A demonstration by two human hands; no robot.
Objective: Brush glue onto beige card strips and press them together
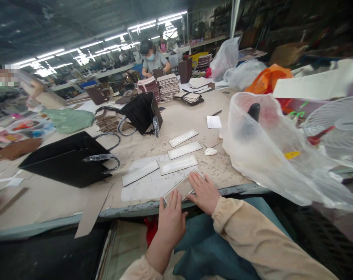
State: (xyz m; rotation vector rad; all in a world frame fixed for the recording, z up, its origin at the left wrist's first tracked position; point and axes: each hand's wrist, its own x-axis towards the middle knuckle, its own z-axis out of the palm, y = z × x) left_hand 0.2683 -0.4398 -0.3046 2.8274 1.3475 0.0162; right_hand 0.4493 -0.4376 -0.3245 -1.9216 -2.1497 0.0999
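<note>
A flat tan rectangular panel point(184, 186) with a pale border lies at the near edge of the worktable point(48, 202). My left hand point(171, 221) rests on its near end with fingers stretched flat. My right hand point(203, 192) lies flat on its far end, fingers spread. Several similar pale rectangular panels point(178, 164) lie in a row just beyond, on a whitish sheet point(149, 186).
A black handbag point(67, 159) lies left of the panels; another black bag point(141, 112) stands farther back. A large clear plastic bag point(269, 155) bulges at the right beside a white fan point(338, 128). Stacks of panels point(168, 86) and a seated person point(153, 60) are at the far end.
</note>
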